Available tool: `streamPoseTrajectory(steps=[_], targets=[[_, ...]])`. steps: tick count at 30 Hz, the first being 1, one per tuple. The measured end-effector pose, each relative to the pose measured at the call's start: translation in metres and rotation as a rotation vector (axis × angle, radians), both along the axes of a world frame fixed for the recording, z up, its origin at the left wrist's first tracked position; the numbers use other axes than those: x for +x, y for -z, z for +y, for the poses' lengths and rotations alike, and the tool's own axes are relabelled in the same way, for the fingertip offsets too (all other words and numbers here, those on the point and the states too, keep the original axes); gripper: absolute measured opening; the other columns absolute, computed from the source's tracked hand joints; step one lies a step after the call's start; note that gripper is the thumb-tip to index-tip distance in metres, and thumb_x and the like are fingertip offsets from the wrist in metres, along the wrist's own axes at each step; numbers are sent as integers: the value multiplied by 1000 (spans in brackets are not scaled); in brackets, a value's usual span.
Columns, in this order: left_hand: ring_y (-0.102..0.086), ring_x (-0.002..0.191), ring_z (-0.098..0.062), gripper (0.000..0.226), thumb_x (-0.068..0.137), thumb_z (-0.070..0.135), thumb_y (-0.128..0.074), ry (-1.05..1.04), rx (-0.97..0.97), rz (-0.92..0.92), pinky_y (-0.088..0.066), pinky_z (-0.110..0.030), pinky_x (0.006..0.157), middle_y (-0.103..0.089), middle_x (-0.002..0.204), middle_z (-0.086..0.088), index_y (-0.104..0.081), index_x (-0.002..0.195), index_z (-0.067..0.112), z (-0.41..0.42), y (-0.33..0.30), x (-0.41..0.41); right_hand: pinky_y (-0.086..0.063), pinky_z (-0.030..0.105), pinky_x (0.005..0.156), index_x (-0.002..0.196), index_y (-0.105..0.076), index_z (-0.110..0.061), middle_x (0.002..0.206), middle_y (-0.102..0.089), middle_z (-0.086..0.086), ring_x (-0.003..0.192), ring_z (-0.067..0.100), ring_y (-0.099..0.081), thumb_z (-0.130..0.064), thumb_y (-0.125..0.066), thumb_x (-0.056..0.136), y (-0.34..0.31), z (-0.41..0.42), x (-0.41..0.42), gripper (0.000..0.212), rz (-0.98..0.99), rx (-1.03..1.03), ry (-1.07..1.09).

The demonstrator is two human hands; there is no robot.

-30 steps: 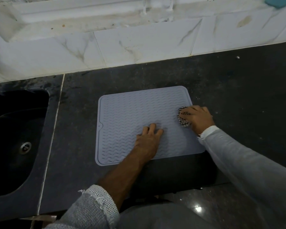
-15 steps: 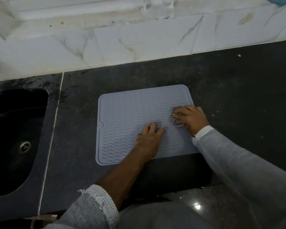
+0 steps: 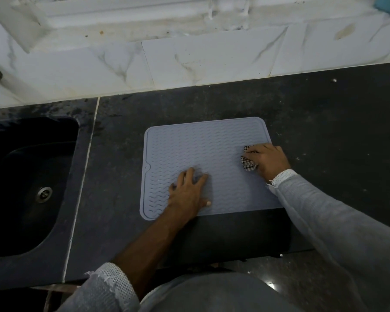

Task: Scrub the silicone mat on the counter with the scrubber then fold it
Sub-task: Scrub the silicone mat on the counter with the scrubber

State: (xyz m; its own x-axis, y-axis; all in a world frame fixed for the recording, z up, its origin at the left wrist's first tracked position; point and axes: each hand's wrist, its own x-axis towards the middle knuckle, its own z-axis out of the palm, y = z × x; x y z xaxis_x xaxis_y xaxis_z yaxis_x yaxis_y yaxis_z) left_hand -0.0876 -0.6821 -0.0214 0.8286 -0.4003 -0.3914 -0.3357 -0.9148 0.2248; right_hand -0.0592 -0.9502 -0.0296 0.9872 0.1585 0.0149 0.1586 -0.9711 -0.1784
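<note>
Back toward the mat's right edge the scrubber (image 3: 248, 162) is carried, gripped by the right hand (image 3: 267, 163); the silicone mat (image 3: 203, 152) is pinned flat at frame centre by the left hand (image 3: 187, 194), fingers spread straight.

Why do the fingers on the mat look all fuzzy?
In the head view, the left hand is motion-blurred at its fingertips on the mat; the right hand gripping the scrubber looks sharper; dim light leaves the sink nearly black.

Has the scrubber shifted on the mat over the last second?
Yes. The scrubber slid left from the mat's right edge, then returned towards it.
</note>
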Motion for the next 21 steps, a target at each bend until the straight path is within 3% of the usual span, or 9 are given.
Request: streamPoseTrajectory(steps=[3, 7, 10, 13, 15, 21], targets=[[1, 145, -34, 85, 85, 53, -61, -1, 23, 23, -19, -60, 112, 4, 158, -7, -10, 151, 36, -1, -1, 1, -29, 44, 102, 117, -65, -18, 129, -57, 5, 121, 32, -45, -7, -70, 77, -5, 32, 7, 41, -46, 49, -93], [3, 144, -35, 86, 84, 54, -62, -13, 49, 57, -19, -61, 111, 6, 158, -7, -9, 150, 37, -3, -1, 4, -22, 41, 108, 129, -52, -27, 142, -42, -3, 131, 23, -31, -22, -59, 88, 1, 71, 16, 42, 32, -98, -236], [4, 145, -35, 86, 85, 53, -61, -3, 50, 58, -20, -62, 112, 7, 158, -8, -8, 151, 36, -3, 0, 5, -15, 35, 107, 129, -52, -31, 141, -43, -6, 130, 18, -30, -21, -56, 91, 2, 48, 12, 39, 86, -21, -131], [4, 145, -35, 86, 85, 53, -61, 8, 29, 41, -20, -62, 111, 7, 158, -7, -9, 151, 36, -1, 1, 4, -25, 39, 100, 122, -60, -28, 136, -52, -1, 127, 25, -39, -10, -63, 83, 0, 14, 2, 43, 38, -46, -112], [3, 145, -35, 86, 84, 53, -61, 9, 21, 31, -20, -63, 111, 6, 158, -7, -9, 150, 36, 0, 2, 3, -26, 39, 95, 121, -61, -26, 135, -52, -1, 126, 27, -41, -13, -69, 79, -6, 4, 3, 45, 69, -119, -100], [7, 144, -36, 88, 83, 56, -61, -3, 53, 55, -19, -63, 110, 11, 158, -5, -6, 149, 40, -2, 8, 7, -23, 39, 107, 125, -56, -25, 136, -49, -4, 126, 23, -37, -26, -61, 86, -13, 65, 28, 40, 95, -97, -72]])
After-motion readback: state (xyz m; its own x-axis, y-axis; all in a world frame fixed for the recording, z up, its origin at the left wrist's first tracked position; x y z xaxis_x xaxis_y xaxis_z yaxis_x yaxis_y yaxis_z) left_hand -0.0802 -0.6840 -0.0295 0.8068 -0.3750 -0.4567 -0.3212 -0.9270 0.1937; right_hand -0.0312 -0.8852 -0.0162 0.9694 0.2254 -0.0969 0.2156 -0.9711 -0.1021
